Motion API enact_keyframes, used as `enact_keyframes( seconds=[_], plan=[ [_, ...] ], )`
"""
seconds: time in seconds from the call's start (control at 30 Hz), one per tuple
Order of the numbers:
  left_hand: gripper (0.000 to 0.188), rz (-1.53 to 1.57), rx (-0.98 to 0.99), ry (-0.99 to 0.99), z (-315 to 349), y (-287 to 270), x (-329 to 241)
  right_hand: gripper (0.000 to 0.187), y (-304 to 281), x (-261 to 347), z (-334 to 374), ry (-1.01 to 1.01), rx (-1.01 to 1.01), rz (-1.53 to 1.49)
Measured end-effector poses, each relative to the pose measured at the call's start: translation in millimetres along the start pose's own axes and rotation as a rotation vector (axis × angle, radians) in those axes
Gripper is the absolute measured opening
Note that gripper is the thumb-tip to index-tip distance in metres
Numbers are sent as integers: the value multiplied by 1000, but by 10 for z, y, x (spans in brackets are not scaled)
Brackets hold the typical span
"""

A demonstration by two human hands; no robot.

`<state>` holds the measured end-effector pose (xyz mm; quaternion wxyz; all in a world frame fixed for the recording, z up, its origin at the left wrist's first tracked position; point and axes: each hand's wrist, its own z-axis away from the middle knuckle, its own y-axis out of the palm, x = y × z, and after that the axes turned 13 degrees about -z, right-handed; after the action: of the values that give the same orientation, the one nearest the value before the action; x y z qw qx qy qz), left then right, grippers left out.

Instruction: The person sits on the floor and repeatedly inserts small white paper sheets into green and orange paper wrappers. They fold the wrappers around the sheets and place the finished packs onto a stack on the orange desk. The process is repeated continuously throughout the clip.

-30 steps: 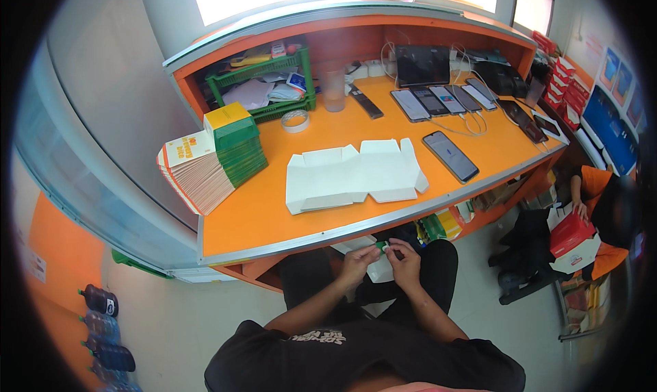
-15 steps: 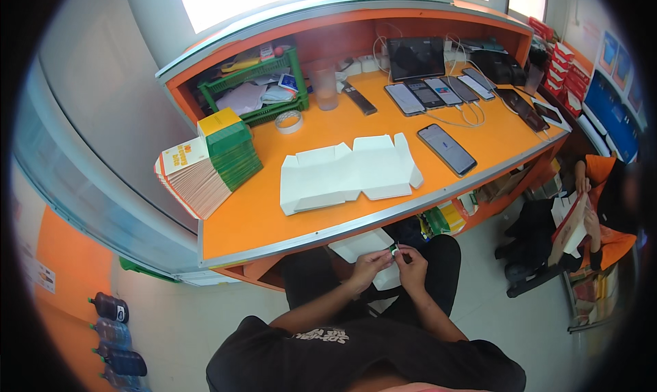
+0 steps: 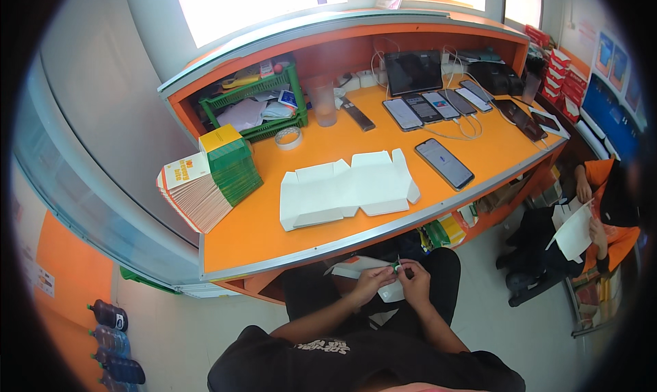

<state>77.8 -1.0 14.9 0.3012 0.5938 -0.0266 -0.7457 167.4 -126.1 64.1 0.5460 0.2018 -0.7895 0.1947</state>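
Note:
Over my lap, my left hand (image 3: 374, 283) and my right hand (image 3: 415, 283) are close together, fingers closed on a partly folded carton (image 3: 356, 265). It is white inside, with some green and orange showing outside. The pinched part is small and mostly covered by my fingers. In front of me on the orange counter (image 3: 260, 249) lies an unfolded white carton blank (image 3: 321, 195). A fanned stack of printed cartons (image 3: 205, 180), green, yellow and white, stands to its left.
A single phone (image 3: 445, 163) lies right of the blank; several phones (image 3: 438, 106) with cables sit behind, before a dark tablet (image 3: 413, 71). A tape roll (image 3: 288, 138), a plastic cup (image 3: 321, 101) and a green basket (image 3: 256, 97) are farther back. A person (image 3: 606, 207) handles another carton at right.
The carton in my lap has tilted, and its orange and white edge now shows. My hands stay together on it. The other person's carton has turned to its white side.

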Motion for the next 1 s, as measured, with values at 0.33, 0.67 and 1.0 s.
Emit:
enact_keyframes(
  seconds=[0.33,0.67,1.0],
  plan=[
    [32,-117,-119,39,46,-72,64,8,113,-120,78,-62,73,42],
    [45,-251,-171,94,20,-151,-63,17,149,-231,126,124,181,-154],
    [28,-1267,-51,406,24,-91,214,33,290,-12,-158,33,216,171]
  ],
)
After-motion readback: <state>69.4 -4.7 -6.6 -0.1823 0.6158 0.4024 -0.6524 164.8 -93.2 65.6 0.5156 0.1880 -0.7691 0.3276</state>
